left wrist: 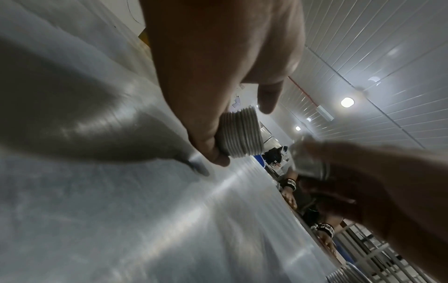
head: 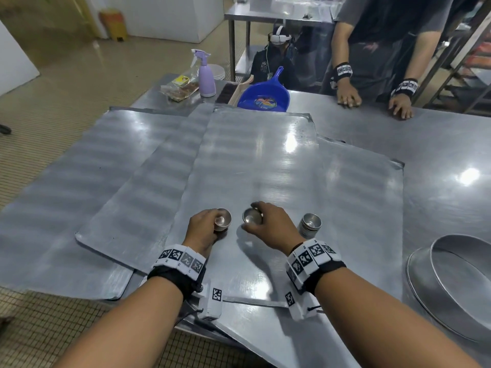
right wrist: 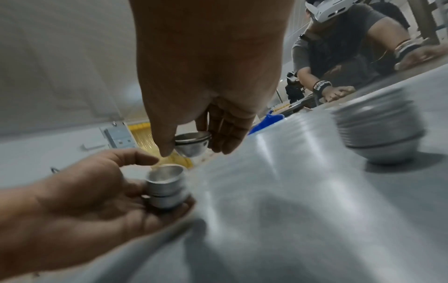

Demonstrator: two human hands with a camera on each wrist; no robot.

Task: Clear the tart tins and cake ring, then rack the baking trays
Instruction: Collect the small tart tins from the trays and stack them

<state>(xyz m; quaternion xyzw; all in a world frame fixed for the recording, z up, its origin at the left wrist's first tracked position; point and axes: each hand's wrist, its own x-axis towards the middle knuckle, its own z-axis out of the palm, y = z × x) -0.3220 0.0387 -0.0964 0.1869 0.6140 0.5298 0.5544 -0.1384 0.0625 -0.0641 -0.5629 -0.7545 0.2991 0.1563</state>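
Observation:
My left hand [head: 204, 225] grips a small stack of nested metal tart tins [head: 222, 219], seen from the side in the left wrist view as a ribbed stack [left wrist: 241, 133]. My right hand [head: 268, 224] pinches a couple of nested tart tins [head: 252, 216] tilted on their side, just right of the left stack [right wrist: 167, 188]; the pinched tins [right wrist: 192, 143] hang between thumb and fingers. Another stack of tins [head: 310, 224] stands on the top baking tray [head: 265, 160]. Several flat baking trays overlap beneath. The cake ring [head: 459, 272] sits at the right.
A blue dustpan [head: 264, 94], a purple spray bottle [head: 206, 74] and a packet of food [head: 180, 88] lie at the table's far edge. Another person's hands [head: 348, 95] rest on the far side. The trays overhang the table's left edge above tiled floor.

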